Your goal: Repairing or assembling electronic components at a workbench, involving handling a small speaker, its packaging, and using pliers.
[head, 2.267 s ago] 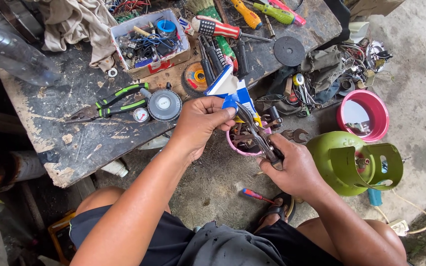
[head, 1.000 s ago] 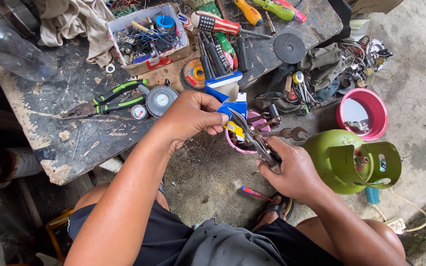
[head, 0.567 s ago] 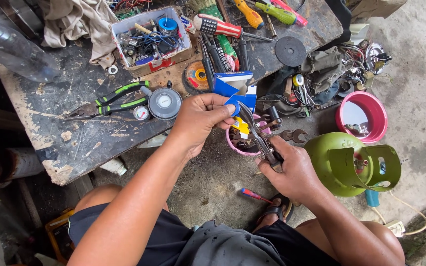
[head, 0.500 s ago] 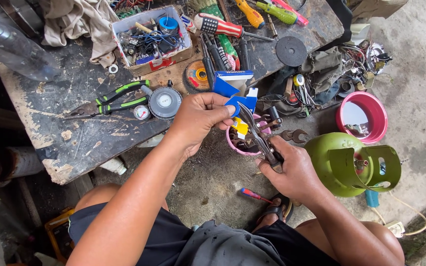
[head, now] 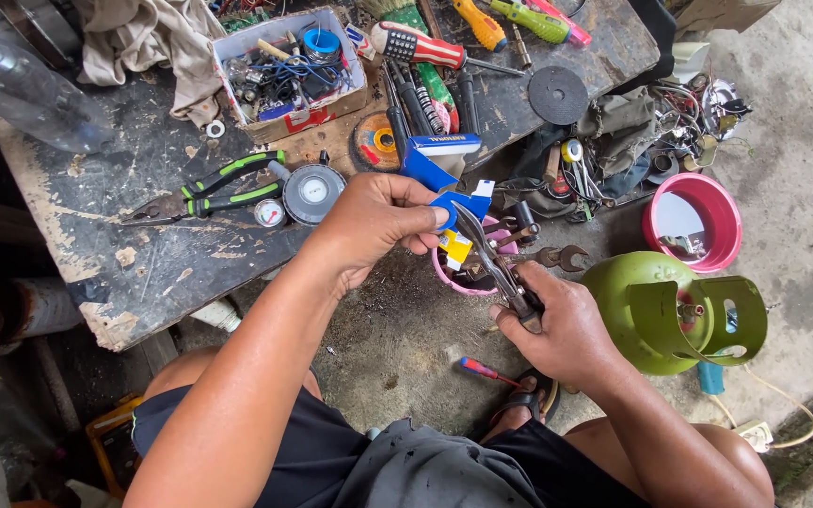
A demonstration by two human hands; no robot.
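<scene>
Cutting open a blue-and-white blister pack (head: 452, 193) with dark scissors (head: 493, 261), seen from above, below the front edge of a cluttered workbench (head: 157, 263).

At the workbench's left edge, a clear plastic bottle (head: 25, 89); near the front edge, green-handled pliers (head: 204, 193) beside two round gauges (head: 312, 193); toward the back edge, a cardboard tray of small parts (head: 284, 71). At centre, left hand (head: 374, 226) pinched shut on the blister pack, held in the air over a pink bowl (head: 468, 273); right hand (head: 562, 325) clamped around the scissors' handles, blades meeting the pack's lower edge. Further right, on the floor, a green gas cylinder (head: 675, 310) and a pink tub (head: 692, 221). Judged mid-cut; next calls for a steady pinch on the pack while closing the blades further along the card.
</scene>
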